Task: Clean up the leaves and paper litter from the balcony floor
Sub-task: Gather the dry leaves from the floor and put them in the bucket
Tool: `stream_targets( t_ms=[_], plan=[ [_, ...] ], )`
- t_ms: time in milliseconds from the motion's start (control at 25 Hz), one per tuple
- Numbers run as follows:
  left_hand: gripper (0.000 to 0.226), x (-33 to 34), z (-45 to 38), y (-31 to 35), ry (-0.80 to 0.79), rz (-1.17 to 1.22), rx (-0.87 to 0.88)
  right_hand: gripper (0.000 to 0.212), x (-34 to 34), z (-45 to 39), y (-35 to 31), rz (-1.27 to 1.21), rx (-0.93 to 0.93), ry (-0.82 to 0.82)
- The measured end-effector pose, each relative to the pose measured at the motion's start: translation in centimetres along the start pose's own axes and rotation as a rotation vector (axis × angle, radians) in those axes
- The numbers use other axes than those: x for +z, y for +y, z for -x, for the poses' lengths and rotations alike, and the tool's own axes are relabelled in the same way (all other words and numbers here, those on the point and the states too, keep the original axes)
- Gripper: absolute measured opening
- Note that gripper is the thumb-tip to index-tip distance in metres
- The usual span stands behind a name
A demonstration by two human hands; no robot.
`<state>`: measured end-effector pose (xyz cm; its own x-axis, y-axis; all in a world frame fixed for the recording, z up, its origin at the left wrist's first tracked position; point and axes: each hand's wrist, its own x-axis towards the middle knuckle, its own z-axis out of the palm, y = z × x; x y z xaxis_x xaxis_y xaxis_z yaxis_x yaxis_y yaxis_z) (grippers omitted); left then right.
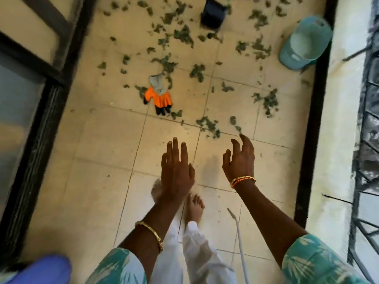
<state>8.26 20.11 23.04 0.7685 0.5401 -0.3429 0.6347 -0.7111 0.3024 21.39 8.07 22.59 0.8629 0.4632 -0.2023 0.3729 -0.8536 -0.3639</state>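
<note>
Leaves [184, 35] scattered over far half of cream-tiled balcony floor [92, 140]. Orange-grey glove [159, 95] lies mid-floor among them. Blue bucket [305, 42] tipped at right edge. Left hand [177, 171] flat, fingers straight, holding nothing; right hand [240, 160] loosely curled, empty.

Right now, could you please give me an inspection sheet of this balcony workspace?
Surface: cream tiled floor, dusty.
Job's things: green leaves scattered over the far floor; paper litter, nothing seen.
Clutter: orange and grey glove lying among the leaves; teal bucket at the right wall; dark container, blurred.
Hands: left hand and right hand both empty, fingers relaxed, above the floor.
Cables: thin white cord near the feet.
Surroundings: dark door frame left, railing right.
</note>
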Motion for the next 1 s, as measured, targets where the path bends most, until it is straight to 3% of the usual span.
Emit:
stream_targets(
  t_ms=[280,560,720,800,880,1000],
  plan=[
    [0.061,1.8,-10.5,2.5,-0.058,-0.103,0.215,0.056,0.3,-7.9,7.1,0.047,0.236,-0.089],
    [0.049,15.0,-24.5,4.7,-0.049,-0.032,0.449,0.055,13.5,-17.7,17.2,-0.2,0.554,-0.174],
    [0.039,24.0,-33.8,6.5,0.011,0.025,0.572,0.082,22.8,-22.7,21.1,-0.209,0.642,-0.021],
    [0.035,27.0,-37.3,7.2,0.073,0.062,0.594,0.084,25.8,-24.5,21.2,-0.173,0.636,0.098],
    [0.032,29.1,-40.0,7.6,0.121,0.113,0.611,0.079,27.7,-25.7,20.8,-0.159,0.611,0.156],
    [0.026,30.9,-42.3,8.2,0.142,0.2,0.604,0.054,28.7,-26.9,21.0,-0.195,0.604,0.231]
  ],
)
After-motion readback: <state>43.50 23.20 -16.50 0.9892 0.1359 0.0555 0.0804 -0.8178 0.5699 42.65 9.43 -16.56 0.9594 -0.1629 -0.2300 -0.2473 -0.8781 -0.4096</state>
